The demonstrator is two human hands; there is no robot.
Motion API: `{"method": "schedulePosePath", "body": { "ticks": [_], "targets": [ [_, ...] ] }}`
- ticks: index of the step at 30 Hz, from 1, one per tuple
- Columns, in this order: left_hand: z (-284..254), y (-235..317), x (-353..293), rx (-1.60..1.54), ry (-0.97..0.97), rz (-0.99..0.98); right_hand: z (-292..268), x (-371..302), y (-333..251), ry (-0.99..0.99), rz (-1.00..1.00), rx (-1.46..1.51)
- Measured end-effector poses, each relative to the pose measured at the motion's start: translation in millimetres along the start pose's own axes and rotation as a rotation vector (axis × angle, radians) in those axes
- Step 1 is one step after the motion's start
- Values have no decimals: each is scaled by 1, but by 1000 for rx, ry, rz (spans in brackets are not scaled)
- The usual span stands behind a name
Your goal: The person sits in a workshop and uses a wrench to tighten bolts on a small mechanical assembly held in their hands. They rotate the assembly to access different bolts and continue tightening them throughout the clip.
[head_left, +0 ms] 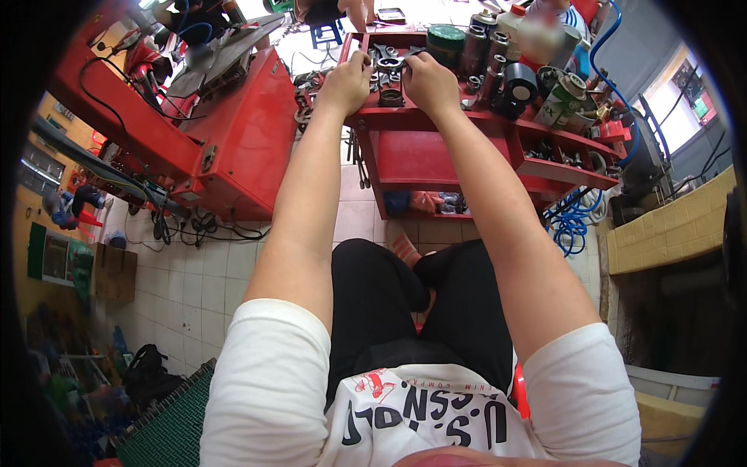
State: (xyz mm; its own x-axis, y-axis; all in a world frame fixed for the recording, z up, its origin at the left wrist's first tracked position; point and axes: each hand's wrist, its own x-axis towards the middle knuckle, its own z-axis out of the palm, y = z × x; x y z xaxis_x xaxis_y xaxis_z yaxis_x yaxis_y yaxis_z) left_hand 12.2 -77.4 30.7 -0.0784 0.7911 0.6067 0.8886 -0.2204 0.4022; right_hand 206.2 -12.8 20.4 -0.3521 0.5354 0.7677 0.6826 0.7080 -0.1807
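Both my arms reach forward over a red metal tool cart [447,114]. Between my hands stands a dark metal part [391,79] with a round, ring-like top and a rounded lower end. My left hand [348,84] is closed at its left side, fingers curled and pressed together. On the other side my right hand [433,83] is also closed, its fingertips close against a dark edge beside the part. What either hand's fingers hold is hidden or too small to name. Small metal pieces [380,53] lie in the cart's tray just beyond.
Right of my hands stand spray cans [473,50], a green tin [445,45] and bottles. A side tray [562,162] holds small parts. Blue hose [572,229] coils below. To the left stands a large red machine [241,140], with cables [206,227] on the tiled floor.
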Motion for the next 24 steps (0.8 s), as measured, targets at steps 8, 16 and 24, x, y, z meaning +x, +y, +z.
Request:
{"method": "schedulePosePath", "body": {
  "ticks": [8, 16, 24],
  "targets": [
    [-7, 1, 0, 92, -54, -62, -2, 3, -3, -48, -7, 26],
    [-7, -3, 2, 93, -38, -102, -4, 4, -4, -65, 0, 41],
    [-10, 1, -1, 150, -51, 12, -5, 3, -4, -53, 16, 61]
  ]
}}
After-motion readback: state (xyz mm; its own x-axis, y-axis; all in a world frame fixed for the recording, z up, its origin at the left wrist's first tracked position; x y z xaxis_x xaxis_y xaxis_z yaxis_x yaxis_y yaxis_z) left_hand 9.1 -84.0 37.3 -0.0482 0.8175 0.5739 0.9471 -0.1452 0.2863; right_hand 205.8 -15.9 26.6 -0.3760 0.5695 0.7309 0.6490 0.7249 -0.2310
